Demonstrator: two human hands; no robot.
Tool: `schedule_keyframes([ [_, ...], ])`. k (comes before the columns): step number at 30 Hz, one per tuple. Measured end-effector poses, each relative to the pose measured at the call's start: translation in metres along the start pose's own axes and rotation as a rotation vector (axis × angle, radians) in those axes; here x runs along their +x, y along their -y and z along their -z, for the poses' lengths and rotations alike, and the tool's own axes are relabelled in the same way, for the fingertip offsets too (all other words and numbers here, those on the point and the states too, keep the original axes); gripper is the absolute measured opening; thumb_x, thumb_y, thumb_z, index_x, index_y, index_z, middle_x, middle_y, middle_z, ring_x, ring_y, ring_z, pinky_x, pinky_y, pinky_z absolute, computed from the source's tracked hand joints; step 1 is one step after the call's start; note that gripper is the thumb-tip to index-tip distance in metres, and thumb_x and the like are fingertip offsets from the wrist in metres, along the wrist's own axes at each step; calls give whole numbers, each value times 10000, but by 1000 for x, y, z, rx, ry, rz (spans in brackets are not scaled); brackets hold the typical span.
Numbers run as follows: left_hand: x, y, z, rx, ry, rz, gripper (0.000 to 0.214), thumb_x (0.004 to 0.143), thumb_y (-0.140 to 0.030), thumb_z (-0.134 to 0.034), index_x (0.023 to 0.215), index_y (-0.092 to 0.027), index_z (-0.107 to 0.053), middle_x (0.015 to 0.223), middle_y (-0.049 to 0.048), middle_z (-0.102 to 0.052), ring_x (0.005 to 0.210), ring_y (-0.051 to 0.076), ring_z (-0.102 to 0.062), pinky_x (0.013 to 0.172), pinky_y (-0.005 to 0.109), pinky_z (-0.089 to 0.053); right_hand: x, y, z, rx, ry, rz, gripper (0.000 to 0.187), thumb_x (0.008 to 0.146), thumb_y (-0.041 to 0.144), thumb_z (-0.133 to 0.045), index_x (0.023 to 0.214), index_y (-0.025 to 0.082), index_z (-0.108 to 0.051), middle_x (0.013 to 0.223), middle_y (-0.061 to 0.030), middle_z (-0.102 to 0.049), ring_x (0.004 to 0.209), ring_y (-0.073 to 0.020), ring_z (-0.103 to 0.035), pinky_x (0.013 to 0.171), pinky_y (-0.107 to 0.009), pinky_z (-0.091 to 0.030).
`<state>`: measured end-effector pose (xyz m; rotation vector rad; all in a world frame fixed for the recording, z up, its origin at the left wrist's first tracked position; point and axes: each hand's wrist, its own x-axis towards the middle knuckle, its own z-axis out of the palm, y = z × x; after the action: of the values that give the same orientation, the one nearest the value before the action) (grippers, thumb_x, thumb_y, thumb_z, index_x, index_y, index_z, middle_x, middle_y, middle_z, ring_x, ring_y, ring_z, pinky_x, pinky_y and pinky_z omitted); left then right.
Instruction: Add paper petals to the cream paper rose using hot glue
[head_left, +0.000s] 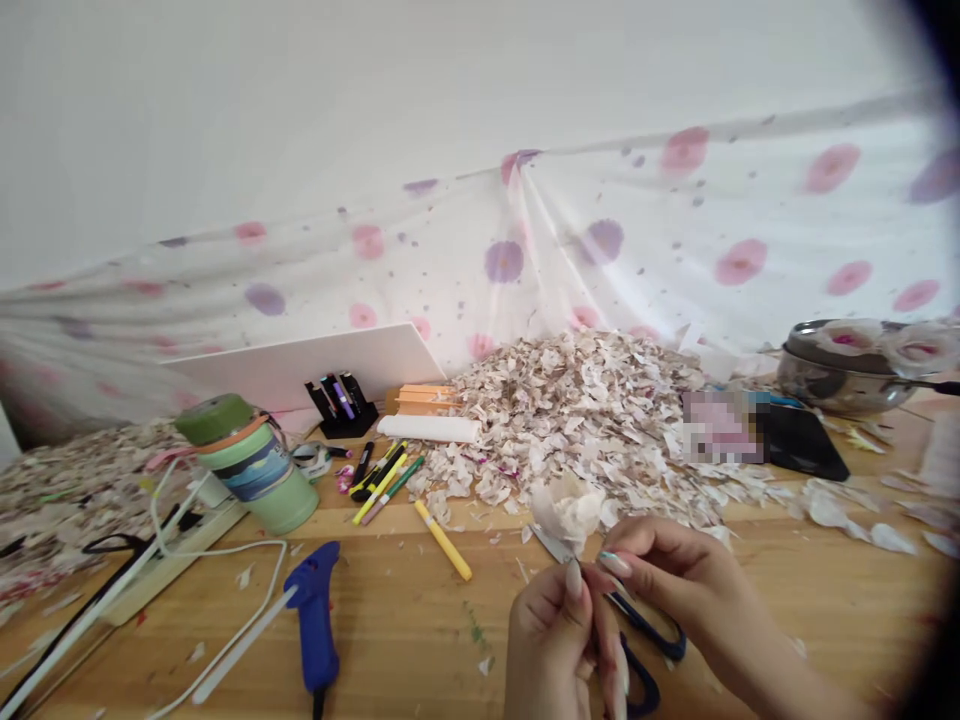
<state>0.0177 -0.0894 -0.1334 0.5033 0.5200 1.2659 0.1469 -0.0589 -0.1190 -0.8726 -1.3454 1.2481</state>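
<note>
L hand (547, 650) has fingers (574, 582) pinched together at the base of 1 pale petal (570, 510), just above the hands; R hand (675, 575) has fingers (637, 538) curled together right by it, can't tell if gripping. 1 pr scissors (656, 642) w/ blue handles sits under both hands, blades at petal base. On bench (420, 620): 1 big petal pile (577, 420), 1 blue glue gun (311, 620), 1 loose yellow marker (442, 540).

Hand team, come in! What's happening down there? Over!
Left hand and right hand together at a white petal-like scrap; dark blue scissors by the fingers; yellow marker and scrap pile ahead.
</note>
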Motion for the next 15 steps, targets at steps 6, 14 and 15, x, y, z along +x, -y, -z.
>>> schedule_keyframes([
  [6,-2,1,-1,222,-130,-140,386,603,-491,-800,650,-132,-664,396,-26,-576,278,27,-427,318,115,-320,0,-5,-3,155,114,44,219,705,353,-777,729,177,-649,691,-8,-632,629,-123,-586,604,-231,-479],
  [14,-5,3,-2,511,-209,-224,449,632,-562,-740,625,-122,-651,438,19,-608,312,72,-464,336,167,-366,1,-1,0,-124,37,126,268,689,426,-768,645,172,-695,671,-17,-609,674,-155,-575,649,-260,-483],
  [15,-5,3,-3,530,-210,-223,448,636,-564,-736,634,-122,-661,446,27,-618,308,72,-463,333,169,-364,1,1,0,-141,45,128,281,688,433,-766,626,169,-690,660,-19,-604,675,-159,-573,647,-264,-485],
])
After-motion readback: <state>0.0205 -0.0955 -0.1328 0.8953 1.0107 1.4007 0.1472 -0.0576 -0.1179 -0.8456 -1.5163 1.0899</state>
